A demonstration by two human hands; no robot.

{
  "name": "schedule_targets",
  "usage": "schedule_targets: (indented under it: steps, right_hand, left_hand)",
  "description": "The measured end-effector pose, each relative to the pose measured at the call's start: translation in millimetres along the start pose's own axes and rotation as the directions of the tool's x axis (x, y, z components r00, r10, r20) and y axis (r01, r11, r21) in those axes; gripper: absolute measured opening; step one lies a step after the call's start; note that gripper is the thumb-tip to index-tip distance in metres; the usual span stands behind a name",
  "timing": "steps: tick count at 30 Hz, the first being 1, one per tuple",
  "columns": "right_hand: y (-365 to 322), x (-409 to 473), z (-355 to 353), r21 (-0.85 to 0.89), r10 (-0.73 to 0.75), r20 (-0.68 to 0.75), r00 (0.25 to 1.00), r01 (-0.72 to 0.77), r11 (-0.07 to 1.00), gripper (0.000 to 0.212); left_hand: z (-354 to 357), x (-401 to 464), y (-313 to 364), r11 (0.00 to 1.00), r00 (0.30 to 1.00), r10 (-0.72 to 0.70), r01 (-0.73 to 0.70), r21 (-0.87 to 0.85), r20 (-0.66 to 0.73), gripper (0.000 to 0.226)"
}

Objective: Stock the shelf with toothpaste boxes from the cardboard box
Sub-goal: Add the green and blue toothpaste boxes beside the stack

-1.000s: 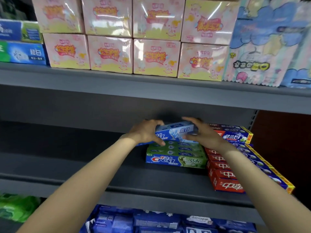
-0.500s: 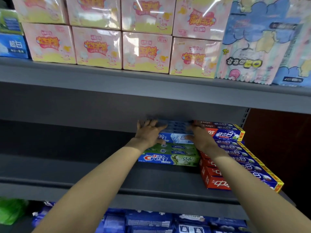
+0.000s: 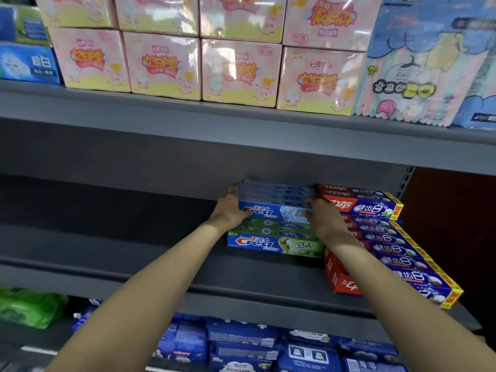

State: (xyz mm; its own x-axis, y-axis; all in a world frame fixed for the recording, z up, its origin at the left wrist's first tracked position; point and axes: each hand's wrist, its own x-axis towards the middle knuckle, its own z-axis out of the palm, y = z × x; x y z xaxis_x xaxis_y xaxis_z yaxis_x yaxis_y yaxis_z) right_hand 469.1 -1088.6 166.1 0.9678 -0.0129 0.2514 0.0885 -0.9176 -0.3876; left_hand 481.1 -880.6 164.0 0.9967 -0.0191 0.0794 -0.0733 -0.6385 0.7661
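Shelf [image 3: 161, 267]: hands flank blue box [image 3: 271, 208].

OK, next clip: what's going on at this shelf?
A person is stocking toothpaste on the middle shelf. Both hands, the left hand and right hand, grip the ends of a layer of blue Crest boxes resting on top of the green Crest stack. A red and blue toothpaste stack sits right beside it. The cardboard box is not in view.
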Motion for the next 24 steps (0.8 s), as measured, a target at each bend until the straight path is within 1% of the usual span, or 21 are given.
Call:
schedule_targets:
  steps: [1,3,6,8,11,14,16,19,22,24]
  right_hand:
    - [-3.6,-2.4,0.9,-0.007,-0.002,-0.012,1.0,0.002,1.0,0.032]
    - [-14.6,-9.1,2.6,0.0,-0.048,-0.043,0.998,0.048,0.999,0.032]
    - [-44.4,-25.4,4.9,0.048,-0.112,-0.049,0.993,0.114,0.992,0.029]
    - [-69.5,-41.6,8.4,0.127,-0.109,-0.043,0.993,0.114,0.985,0.022]
    - [-113.4,-76.3,14.7,0.231,-0.158,-0.026,0.987,0.16,0.96,0.018]
    - [-168.9,-120.3,22.4,0.266,-0.261,0.02,0.965,0.246,0.932,0.017]
    - [-213.0,-153.4,33.9,0.3,-0.313,0.058,0.948,0.282,0.911,0.017]
    - [-284.0,-207.3,61.8,0.359,-0.372,0.093,0.924,0.317,0.878,0.017]
    - [-355.8,-265.2,100.4,0.388,-0.425,0.131,0.896,0.348,0.853,0.017]
    - [-403.6,-302.0,126.7,0.408,-0.475,0.176,0.862,0.375,0.832,0.015]
  left_hand:
    - [-1.9,-2.1,0.7,1.0,1.0,-0.001,0.001,0.005,0.001,0.072]
    - [-6.6,-8.2,1.4,0.999,0.999,0.027,-0.026,0.026,-0.031,0.063]
    - [-19.3,-27.5,-1.4,0.988,0.99,0.076,-0.059,0.144,-0.117,0.042]
    - [-31.9,-48.9,-7.4,0.976,0.989,0.111,-0.09,0.199,-0.097,0.031]
    - [-62.6,-96.0,-19.4,0.935,0.976,0.211,-0.185,0.302,-0.054,0.026]
    - [-106.7,-154.4,-40.4,0.905,0.96,0.259,-0.202,0.376,-0.109,0.022]
    - [-138.7,-197.1,-67.5,0.911,0.952,0.247,-0.166,0.377,-0.18,0.02]
    - [-186.2,-264.4,-123.9,0.942,0.934,0.197,-0.096,0.322,-0.299,0.017]
    - [-234.9,-332.6,-187.5,0.947,0.936,0.105,0.009,0.321,-0.337,0.015]
    - [-269.2,-378.3,-230.2,0.948,0.934,0.021,0.094,0.304,-0.356,0.012]
